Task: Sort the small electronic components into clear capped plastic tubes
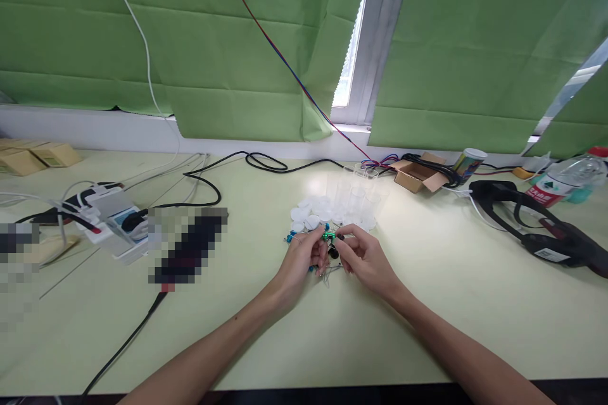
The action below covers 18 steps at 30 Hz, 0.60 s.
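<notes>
My left hand (308, 252) pinches a small shiny green piece (329, 236) between thumb and finger. From the other side my right hand (361, 257) closes its fingertips on a small dark piece at the green piece's right end; its exact kind is too small to tell. A round black part (334, 253) shows between the hands. Small blue pieces (291, 236) with thin wires lie beside and partly under my left hand. Thin grey wires (327, 275) trail below the fingers. Just beyond are white round discs (312, 221) and clear plastic cups (358, 197).
An opened cardboard box (412, 178), a printed can (469, 164), a black headset-like device (536, 228) and a plastic bottle (565, 180) stand at the right. To the left are a white power strip (114, 218), a black cable (219, 193) and cartons (54, 154). Green blinds hang behind.
</notes>
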Each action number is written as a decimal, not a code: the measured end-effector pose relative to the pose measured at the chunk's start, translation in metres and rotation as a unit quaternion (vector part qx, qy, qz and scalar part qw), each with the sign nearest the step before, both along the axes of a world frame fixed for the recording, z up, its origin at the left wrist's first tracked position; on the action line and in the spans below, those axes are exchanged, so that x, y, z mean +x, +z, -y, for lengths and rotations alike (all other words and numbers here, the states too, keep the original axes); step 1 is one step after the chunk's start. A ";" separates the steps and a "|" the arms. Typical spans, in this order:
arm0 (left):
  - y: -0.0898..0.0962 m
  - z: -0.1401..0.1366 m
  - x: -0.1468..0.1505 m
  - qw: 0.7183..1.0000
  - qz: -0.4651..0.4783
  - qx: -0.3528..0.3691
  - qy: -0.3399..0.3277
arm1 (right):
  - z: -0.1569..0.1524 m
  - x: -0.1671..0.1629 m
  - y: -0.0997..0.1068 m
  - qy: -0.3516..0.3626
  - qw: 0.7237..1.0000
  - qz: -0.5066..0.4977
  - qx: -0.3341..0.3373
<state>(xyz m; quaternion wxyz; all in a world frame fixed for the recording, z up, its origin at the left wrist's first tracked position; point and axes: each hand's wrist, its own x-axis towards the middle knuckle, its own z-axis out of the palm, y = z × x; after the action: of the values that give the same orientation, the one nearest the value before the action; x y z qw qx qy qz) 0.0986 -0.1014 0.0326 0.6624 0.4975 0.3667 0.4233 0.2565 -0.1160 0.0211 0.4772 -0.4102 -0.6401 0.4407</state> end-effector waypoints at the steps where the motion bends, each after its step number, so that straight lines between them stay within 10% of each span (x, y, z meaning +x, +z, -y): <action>1: 0.000 0.000 0.000 1.000 0.000 -0.001 0.000 | 0.000 0.000 0.000 0.001 1.000 -0.002 0.002; 18: -0.003 0.000 0.000 1.000 -0.006 0.003 -0.005 | -0.003 0.001 -0.002 -0.011 1.000 0.021 0.006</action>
<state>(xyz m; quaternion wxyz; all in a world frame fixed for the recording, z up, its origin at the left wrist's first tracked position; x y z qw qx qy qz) 0.0989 -0.1009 0.0300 0.6609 0.5038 0.3671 0.4180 0.2572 -0.1135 0.0191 0.4704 -0.4237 -0.6482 0.4232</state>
